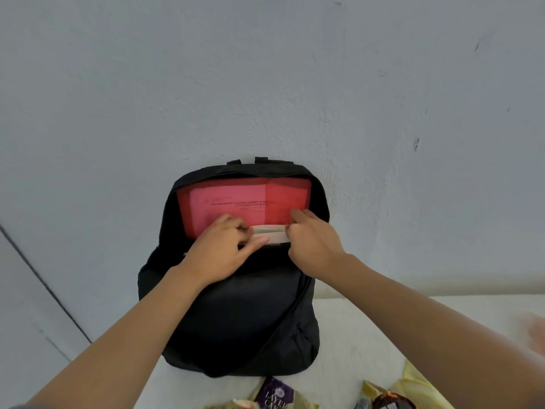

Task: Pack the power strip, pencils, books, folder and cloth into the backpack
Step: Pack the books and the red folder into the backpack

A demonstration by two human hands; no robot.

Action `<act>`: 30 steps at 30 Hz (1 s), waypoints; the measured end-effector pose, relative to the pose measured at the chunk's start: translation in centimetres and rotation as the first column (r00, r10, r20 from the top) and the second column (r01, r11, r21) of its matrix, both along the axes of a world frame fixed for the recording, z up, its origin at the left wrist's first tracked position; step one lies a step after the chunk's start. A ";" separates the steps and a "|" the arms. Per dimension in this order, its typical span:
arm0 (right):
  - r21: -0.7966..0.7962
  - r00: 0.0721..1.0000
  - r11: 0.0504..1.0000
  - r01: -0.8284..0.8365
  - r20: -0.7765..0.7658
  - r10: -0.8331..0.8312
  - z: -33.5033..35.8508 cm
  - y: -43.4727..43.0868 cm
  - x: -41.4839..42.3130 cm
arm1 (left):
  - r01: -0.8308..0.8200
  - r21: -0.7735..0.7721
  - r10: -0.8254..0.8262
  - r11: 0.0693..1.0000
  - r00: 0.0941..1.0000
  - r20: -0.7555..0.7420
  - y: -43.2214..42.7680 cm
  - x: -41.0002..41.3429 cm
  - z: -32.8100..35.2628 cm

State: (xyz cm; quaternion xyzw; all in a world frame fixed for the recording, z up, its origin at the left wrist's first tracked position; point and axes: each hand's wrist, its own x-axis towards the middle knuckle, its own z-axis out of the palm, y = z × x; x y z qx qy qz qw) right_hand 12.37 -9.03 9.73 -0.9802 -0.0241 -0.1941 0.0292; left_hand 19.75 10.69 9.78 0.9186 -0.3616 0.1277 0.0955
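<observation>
A black backpack (236, 314) stands open against the wall on a white surface. A red translucent folder (250, 199) with a printed sheet inside sticks up out of its main compartment. In front of the folder, the pale page edges of books (272, 233) show at the mouth of the bag. My left hand (224, 246) grips the books' left end, its thumb lying across the page edges. The books' right end is held by my right hand (309, 240), fingers curled over it. The power strip, pencils and cloth are not in view.
Snack packets lie at the bottom edge: a purple one (274, 394) and yellow ones (413, 385), beside a brown round thing (392, 401). The grey wall (265, 84) rises right behind the bag. The white surface (368, 335) extends to the right.
</observation>
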 end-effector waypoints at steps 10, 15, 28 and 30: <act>0.037 0.992 0.998 0.054 -0.118 -0.050 1.9 0.0 -0.3 | 0.033 0.147 -0.017 0.989 0.994 -0.106 0.0 0.3 1.7; 0.161 0.985 0.986 -0.049 -0.158 0.075 -0.8 -1.5 -1.6 | 0.035 0.094 -0.024 0.995 0.992 -0.123 0.0 -0.6 2.0; 0.840 0.976 0.500 -0.212 0.210 0.061 1.0 -4.1 -13.4 | 0.261 -0.486 -0.336 0.834 0.939 -0.072 -5.3 -13.4 2.3; 0.845 0.973 0.491 -0.215 0.230 0.030 1.2 -5.2 -15.4 | 0.244 -0.578 -0.380 0.779 0.917 -0.124 -6.8 -15.9 2.2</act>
